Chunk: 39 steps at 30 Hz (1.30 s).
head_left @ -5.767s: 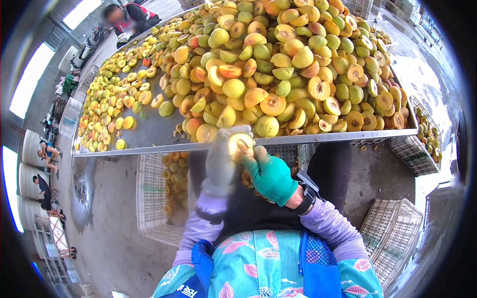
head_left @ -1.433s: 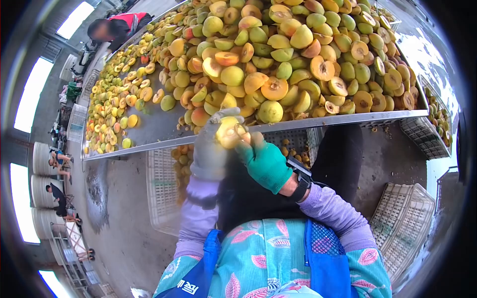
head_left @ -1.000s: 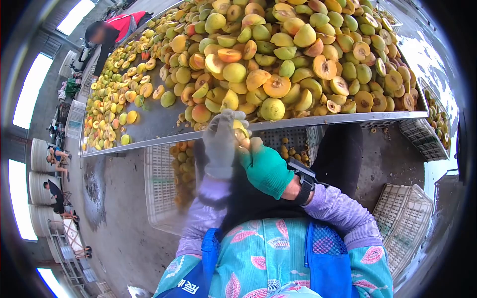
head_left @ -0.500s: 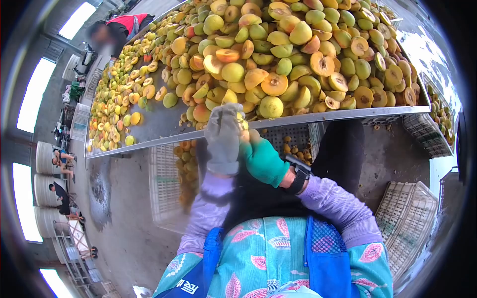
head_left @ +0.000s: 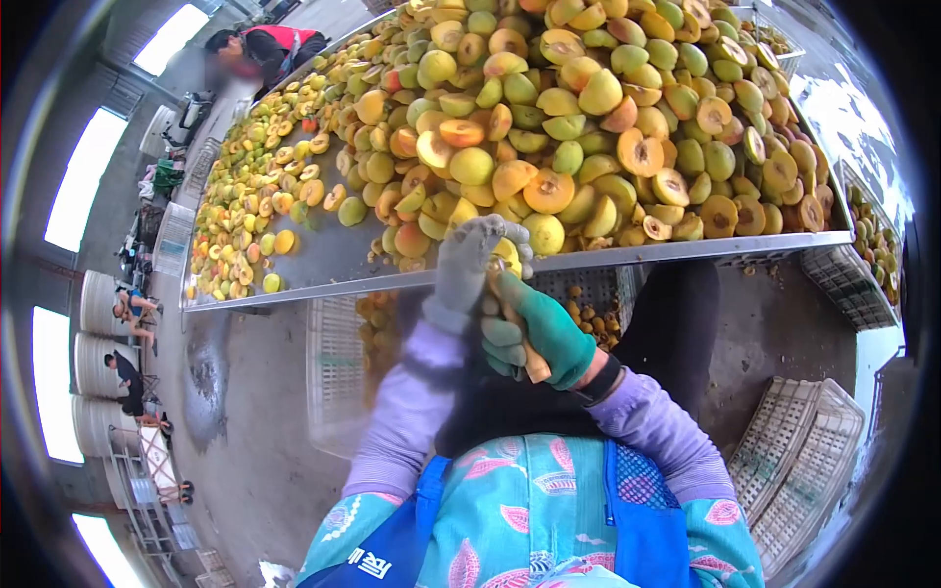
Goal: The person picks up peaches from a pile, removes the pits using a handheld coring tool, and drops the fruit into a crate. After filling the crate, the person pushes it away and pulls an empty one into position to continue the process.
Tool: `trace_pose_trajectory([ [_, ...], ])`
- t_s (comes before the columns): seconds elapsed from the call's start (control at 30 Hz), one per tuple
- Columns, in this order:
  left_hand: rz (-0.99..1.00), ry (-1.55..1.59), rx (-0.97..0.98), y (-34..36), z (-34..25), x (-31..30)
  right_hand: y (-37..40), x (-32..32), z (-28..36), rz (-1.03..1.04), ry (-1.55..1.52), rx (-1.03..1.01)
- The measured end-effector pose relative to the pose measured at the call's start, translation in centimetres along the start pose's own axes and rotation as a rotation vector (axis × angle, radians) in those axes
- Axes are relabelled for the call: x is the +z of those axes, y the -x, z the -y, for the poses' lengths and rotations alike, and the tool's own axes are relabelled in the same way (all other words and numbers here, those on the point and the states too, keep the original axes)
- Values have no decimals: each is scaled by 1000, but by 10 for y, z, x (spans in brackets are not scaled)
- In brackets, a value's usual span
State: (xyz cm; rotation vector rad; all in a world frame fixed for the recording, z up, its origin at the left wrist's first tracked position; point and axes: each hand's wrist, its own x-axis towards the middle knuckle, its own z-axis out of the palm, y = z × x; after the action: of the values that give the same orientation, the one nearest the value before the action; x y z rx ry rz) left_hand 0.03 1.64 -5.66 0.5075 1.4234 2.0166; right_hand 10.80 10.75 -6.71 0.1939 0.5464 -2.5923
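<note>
My left hand (head_left: 472,263), in a grey glove, is closed around a yellow peach half (head_left: 507,257) just off the table's near edge. My right hand (head_left: 547,331), in a teal glove, grips a tool by its wooden handle (head_left: 535,363). The tool's upper end meets the peach half, and its working tip is hidden there. Both hands are close together in front of a big heap of halved peaches (head_left: 549,191), many with cut faces and stone cavities showing.
The metal table (head_left: 333,235) has a raised rim between me and the heap. Below stand a crate with small brown pieces (head_left: 588,318) and a white crate (head_left: 335,367) at left. Stacked crates (head_left: 799,451) stand at right. Another person (head_left: 270,49) is at the table's far left.
My right hand has turned, bringing the wooden handle into sight. My left hand has shifted slightly right and still holds fruit. The whole view has moved a little.
</note>
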Motion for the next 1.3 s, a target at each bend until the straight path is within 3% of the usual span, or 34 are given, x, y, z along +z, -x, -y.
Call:
trace_pose_trajectory([
  [0.03,-99,12,46,3,4,5,1,2,1,-70,99,10],
  [0.17,-221,-153,104,8,9,0,-2,1,5,80,-37,112],
  [0.23,-141,-236,196,12,-1,-6,-3,6,7,57,1,112],
  [0.3,-168,9,20,14,-7,-6,-6,9,7,72,-25,132],
  [0.4,-220,-59,-1,14,-5,-11,-9,9,8,142,-142,201],
  [0.43,-119,-254,116,13,-7,-15,-13,3,5,232,-299,204],
  [0.53,-260,200,-32,15,-18,-7,-22,7,8,374,-328,200],
  [0.57,-492,407,-148,18,-23,-4,-22,13,7,368,-270,190],
  [0.63,-620,515,-22,37,-25,-17,-13,15,7,315,-133,173],
  [0.67,-531,377,39,59,-16,-67,-6,13,9,288,-63,160],
  [0.7,-776,-39,135,67,-13,-99,5,8,15,180,-21,131],
  [0.73,-698,-761,157,72,-35,-111,9,-3,18,-28,-96,150],
  [0.8,-812,-1695,20,61,-55,-105,2,-45,4,-347,-128,211],
  [0.93,-475,-1756,-237,-16,-31,-113,4,-9,1,-305,508,-18],
  [1.0,-378,-1766,-272,-38,-19,-137,-3,-30,5,-392,517,-107],
  [1.03,-277,-1664,-301,-34,-39,-140,-6,-35,7,-454,536,-159],
  [1.13,-193,-71,-279,3,-66,-136,-20,-32,9,-381,810,-492],
  [1.27,-77,289,-73,32,-47,-93,-34,-2,9,-373,1510,-611],
  [1.3,-35,311,-57,32,-42,-83,-38,2,5,-463,1404,-646],
])
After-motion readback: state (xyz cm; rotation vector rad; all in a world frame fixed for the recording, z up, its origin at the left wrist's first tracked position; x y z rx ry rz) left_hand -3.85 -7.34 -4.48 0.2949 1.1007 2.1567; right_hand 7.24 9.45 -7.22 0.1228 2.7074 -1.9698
